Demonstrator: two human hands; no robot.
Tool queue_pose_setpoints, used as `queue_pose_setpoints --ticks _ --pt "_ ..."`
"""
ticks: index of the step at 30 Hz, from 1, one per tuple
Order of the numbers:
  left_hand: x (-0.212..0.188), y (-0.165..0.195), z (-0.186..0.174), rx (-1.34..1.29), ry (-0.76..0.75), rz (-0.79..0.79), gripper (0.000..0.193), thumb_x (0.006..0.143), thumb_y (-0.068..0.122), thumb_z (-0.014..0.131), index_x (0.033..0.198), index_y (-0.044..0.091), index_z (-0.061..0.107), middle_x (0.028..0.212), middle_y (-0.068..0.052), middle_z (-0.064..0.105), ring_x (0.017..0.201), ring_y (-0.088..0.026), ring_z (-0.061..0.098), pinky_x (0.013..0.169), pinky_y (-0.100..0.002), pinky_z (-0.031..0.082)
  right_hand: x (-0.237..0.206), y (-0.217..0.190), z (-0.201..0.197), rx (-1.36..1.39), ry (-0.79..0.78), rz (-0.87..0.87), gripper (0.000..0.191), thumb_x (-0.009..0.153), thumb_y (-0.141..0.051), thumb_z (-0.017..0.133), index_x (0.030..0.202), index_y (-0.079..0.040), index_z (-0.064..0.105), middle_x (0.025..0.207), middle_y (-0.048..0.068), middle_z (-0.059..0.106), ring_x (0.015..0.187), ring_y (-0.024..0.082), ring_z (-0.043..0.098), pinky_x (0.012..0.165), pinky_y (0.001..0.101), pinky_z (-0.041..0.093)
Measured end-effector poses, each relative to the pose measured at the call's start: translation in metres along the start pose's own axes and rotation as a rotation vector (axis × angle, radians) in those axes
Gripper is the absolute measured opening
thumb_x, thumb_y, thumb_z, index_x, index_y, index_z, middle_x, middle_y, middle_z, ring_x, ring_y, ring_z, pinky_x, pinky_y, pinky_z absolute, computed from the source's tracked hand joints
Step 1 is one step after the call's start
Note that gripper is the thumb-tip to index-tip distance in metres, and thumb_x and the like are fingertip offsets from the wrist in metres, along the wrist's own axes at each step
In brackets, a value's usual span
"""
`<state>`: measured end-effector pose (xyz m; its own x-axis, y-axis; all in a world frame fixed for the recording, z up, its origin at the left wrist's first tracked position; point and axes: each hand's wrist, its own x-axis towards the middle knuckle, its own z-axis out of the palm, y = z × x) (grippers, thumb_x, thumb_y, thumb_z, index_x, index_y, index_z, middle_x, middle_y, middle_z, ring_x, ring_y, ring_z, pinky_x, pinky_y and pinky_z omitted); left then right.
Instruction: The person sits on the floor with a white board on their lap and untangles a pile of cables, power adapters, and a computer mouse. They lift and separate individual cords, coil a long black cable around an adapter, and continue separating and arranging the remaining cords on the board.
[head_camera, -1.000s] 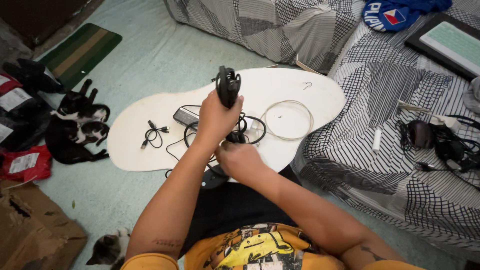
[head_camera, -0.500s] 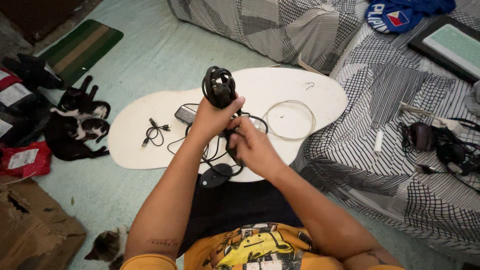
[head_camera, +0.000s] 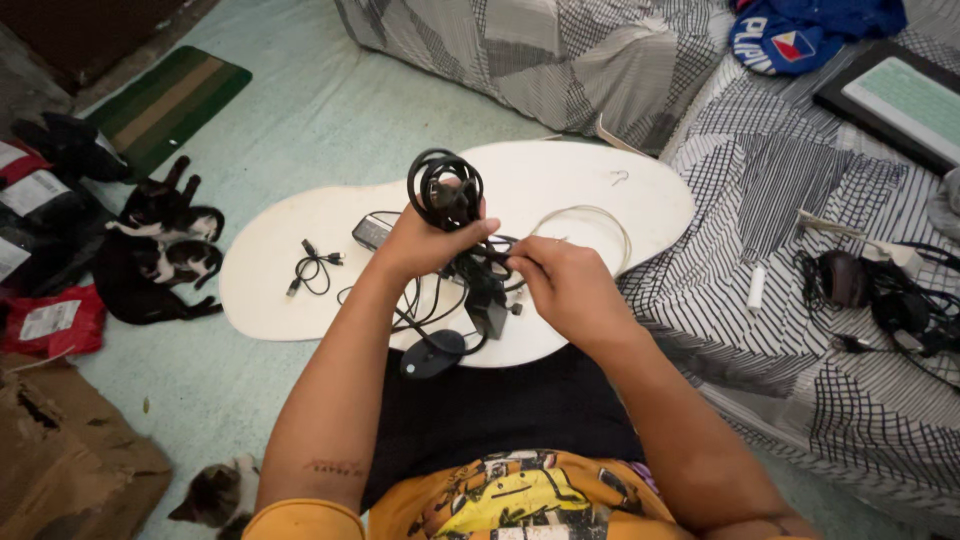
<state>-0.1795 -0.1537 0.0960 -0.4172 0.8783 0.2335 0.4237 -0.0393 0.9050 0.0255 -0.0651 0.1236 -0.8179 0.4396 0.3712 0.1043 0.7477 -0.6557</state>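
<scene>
Left hand (head_camera: 420, 245) closed round coiled black cable (head_camera: 445, 190), loops standing above fingers. Right hand (head_camera: 560, 285) pinched loose strand just beside left fingertips. Light, springy, likely to uncoil; best gripped mid-bundle.

A white, wavy-edged counter (head_camera: 300, 230) sits low on the pale green floor (head_camera: 320, 110). Near its left edge lies 1 short black cable (head_camera: 312, 266), loosely coiled. A flat grey adapter (head_camera: 372, 231) rests near the middle. Toward the right edge lies a thin clear cable ring (head_camera: 590, 215). At the near edge sit a black power brick (head_camera: 489, 315), tangled black cords (head_camera: 425, 300) and a dark computer mouse (head_camera: 432, 354).
</scene>
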Motion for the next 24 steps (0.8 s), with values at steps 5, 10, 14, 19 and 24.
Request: queue_pose_setpoints --ticks 5,10,14,19,24 --pt "-0.008 0.019 -0.006 -0.053 -0.121 -0.168 0.034 0.072 0.03 0.092 0.088 0.01 0.069 0.083 0.003 0.069 0.08 -0.009 0.064 0.075 -0.028 0.054 0.007 0.02 0.003 -0.046 0.182 -0.22 0.01 0.096 -0.004 0.064 0.105 -0.003 0.068 0.09 0.015 0.069 0.088 0.035 0.068 0.078 0.041 0.053" --pt "-0.011 0.026 -0.006 -0.118 -0.18 -0.181 0.035 0.066 0.026 0.093 0.088 0.012 0.07 0.084 0.005 0.07 0.082 -0.009 0.065 0.077 -0.028 0.054 0.018 0.042 0.017 0.081 0.136 -0.214 0.013 0.096 0.0 0.064 0.108 -0.003 0.069 0.092 0.011 0.069 0.088 0.028 0.069 0.08 0.0356 0.053" --pt "-0.007 0.019 -0.004 -0.133 -0.16 -0.125 0.037 0.065 0.022 0.096 0.086 0.009 0.068 0.083 0.003 0.068 0.081 -0.01 0.064 0.075 -0.029 0.054 0.035 0.062 0.039 0.545 -0.033 -0.041 0.013 0.102 -0.002 0.059 0.111 -0.002 0.068 0.095 0.003 0.071 0.09 0.013 0.066 0.082 0.0274 0.054" --pt "-0.004 0.019 -0.003 -0.189 -0.14 -0.034 0.043 0.061 0.017 0.099 0.089 0.009 0.067 0.086 0.004 0.067 0.083 -0.01 0.063 0.076 -0.029 0.054 0.041 0.079 0.054 0.886 -0.188 0.066 0.013 0.105 -0.006 0.057 0.113 -0.003 0.067 0.099 -0.002 0.068 0.092 0.007 0.062 0.085 0.0237 0.052" --pt "0.001 0.039 -0.005 -0.363 -0.322 0.099 0.071 0.058 0.012 0.097 0.12 0.012 0.063 0.088 0.005 0.067 0.086 -0.008 0.065 0.081 -0.025 0.054 0.046 0.091 0.043 1.107 -0.459 0.145 0.007 0.111 -0.006 0.061 0.112 -0.001 0.067 0.106 0.006 0.07 0.096 0.014 0.064 0.087 0.0283 0.054"
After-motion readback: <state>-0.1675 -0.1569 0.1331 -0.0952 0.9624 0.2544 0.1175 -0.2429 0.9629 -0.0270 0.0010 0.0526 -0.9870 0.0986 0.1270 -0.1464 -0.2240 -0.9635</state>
